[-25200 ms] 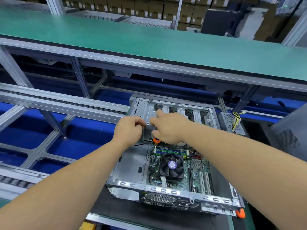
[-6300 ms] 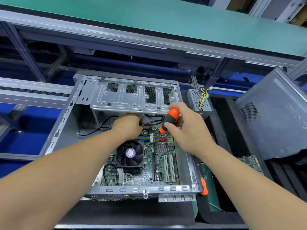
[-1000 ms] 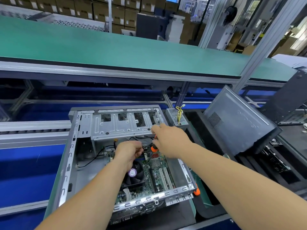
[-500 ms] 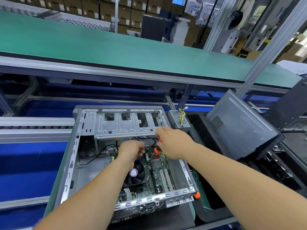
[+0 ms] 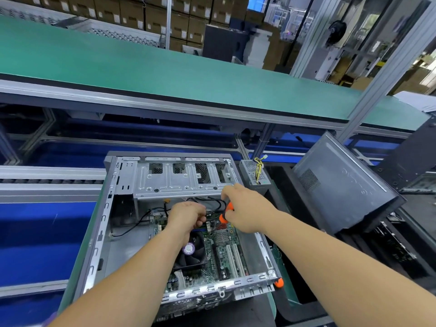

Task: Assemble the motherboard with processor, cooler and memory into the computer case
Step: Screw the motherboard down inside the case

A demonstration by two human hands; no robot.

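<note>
Head view: we see the computer case (image 5: 101,232) lying open on the table, both hands reaching into it. Beneath the hands sits the motherboard (image 5: 219,253), its cooler (image 5: 190,253) just nearer us than the left hand (image 5: 186,214). That hand, fingers curled, pinches black cables (image 5: 213,204) beside the right hand (image 5: 243,208), which grips an orange-handled screwdriver (image 5: 227,212); its tip is hidden. We judge the risks thus: a slipping tip could gouge the board, a dropped screw could lodge under it, and released cables could fall across the fan.
</note>
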